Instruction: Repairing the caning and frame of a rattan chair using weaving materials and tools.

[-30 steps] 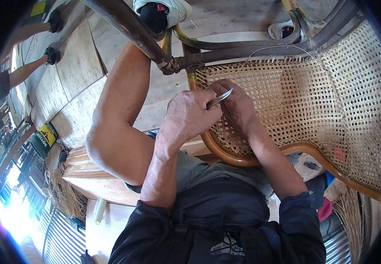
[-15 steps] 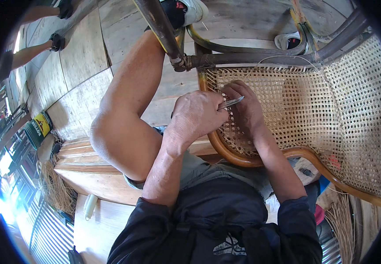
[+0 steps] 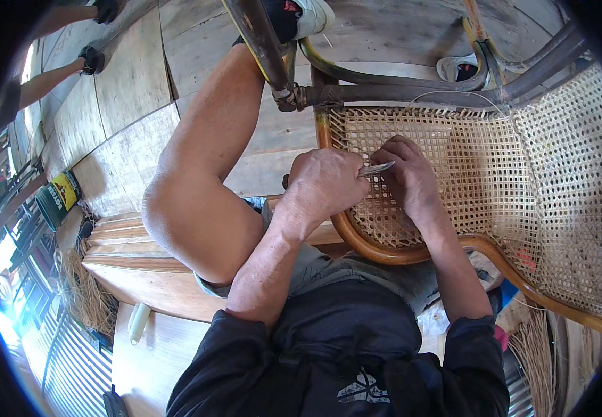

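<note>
My left hand (image 3: 325, 182) is closed around a slim tool with a pointed metal blade (image 3: 377, 169). The blade points right, toward my other hand, and a dark handle end sticks out behind my fist. Fingers curled together, my right hand (image 3: 410, 174) is at the woven cane seat (image 3: 467, 167); whatever the fingertips pinch is hidden. The open-hole cane weave fills a curved rattan frame (image 3: 388, 251), which rests over my lap. At the left part of the weave, both hands are close together, the blade tip almost at my right fingers.
Dark poles (image 3: 412, 94) of the chair run across above the seat. A green and yellow bucket (image 3: 59, 200) stands at left near bundled fibres (image 3: 85, 288). More cane strands (image 3: 533, 354) hang at lower right. Another person's legs (image 3: 54, 82) show at upper left.
Both hands have shifted slightly right and a little down over the weave. The blade now lies flatter, and more of its handle end shows behind my left fist.
</note>
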Available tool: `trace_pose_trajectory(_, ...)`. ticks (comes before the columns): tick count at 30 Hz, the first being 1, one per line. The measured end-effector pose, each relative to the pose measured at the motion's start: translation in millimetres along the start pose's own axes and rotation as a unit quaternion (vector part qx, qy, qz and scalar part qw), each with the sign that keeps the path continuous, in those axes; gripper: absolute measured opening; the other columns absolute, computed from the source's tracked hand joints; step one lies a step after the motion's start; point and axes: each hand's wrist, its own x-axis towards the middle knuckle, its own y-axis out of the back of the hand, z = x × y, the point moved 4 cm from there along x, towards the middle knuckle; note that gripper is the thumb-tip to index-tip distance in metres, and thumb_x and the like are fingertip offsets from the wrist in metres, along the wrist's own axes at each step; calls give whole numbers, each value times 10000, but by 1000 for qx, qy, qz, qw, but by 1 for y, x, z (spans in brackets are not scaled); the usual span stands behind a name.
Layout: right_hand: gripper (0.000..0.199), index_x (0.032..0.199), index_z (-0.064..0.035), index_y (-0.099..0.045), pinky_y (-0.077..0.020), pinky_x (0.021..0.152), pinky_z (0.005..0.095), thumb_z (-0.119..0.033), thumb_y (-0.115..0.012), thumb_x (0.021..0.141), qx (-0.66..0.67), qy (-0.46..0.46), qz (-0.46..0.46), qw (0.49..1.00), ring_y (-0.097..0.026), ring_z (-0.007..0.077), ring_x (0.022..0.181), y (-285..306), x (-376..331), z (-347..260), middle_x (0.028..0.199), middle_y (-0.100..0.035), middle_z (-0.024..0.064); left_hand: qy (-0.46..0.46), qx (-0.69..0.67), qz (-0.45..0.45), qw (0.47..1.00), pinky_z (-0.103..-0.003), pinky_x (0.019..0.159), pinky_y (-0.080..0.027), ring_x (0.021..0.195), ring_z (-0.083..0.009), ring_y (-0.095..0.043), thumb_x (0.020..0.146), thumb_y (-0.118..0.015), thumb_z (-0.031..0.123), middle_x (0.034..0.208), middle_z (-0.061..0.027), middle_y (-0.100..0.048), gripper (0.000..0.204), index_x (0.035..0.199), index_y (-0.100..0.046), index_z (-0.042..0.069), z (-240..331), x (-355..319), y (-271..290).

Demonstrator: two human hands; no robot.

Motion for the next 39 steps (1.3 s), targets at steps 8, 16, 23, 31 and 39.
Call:
trace_pose_trajectory(8, 303, 922, -64, -624, -464, 843, 401, -44, -699, 630, -2, 24, 11, 1000, -559, 314, 992, -12, -3, 5, 955, -607, 95, -5, 9, -32, 999, -444, 678, -500, 727, -358, -622, 717, -552, 259, 734, -174, -627, 213, 752, -630, 65, 3, -2, -2)
trace_pose_trajectory(16, 337, 952, -88, -632, -461, 871, 394, -23, -663, 623, 18, 22, 10, 1000, -554, 299, 1022, -8, -5, 6, 977, -606, 79, -20, 36, -72, 997, -438, 715, -521, 800, -313, -654, 747, -529, 276, 813, -152, -665, 269, 831, -667, 60, 7, -6, -3)
trace_pose_trajectory(23, 220, 964, -60, -645, -489, 852, 320, 2, -631, 754, 219, -155, 25, 963, -582, 211, 994, 5, -12, 28, 982, -617, 90, -31, -47, 15, 998, -461, 673, -493, 730, -367, -620, 758, -534, 231, 756, -180, -626, 203, 771, -622, 49, 3, -6, -9)
trace_pose_trajectory(31, 156, 1031, -46, -632, -535, 731, 266, -109, -550, 915, 332, -185, 148, 913, -644, 155, 860, 33, -5, 66, 919, -662, 82, -38, -16, -6, 999, -463, 663, -494, 728, -368, -621, 802, -528, 267, 752, -187, -627, 257, 792, -616, 26, -2, 2, -37)
trace_pose_trajectory(39, 246, 1069, 7, -604, -520, 768, 264, -187, -548, 929, 472, -162, 128, 857, -639, 152, 845, 31, 30, 62, 915, -647, 92, -7, 15, -29, 999, -450, 670, -502, 728, -359, -627, 800, -526, 295, 752, -177, -635, 285, 788, -643, 36, 3, 2, -33)
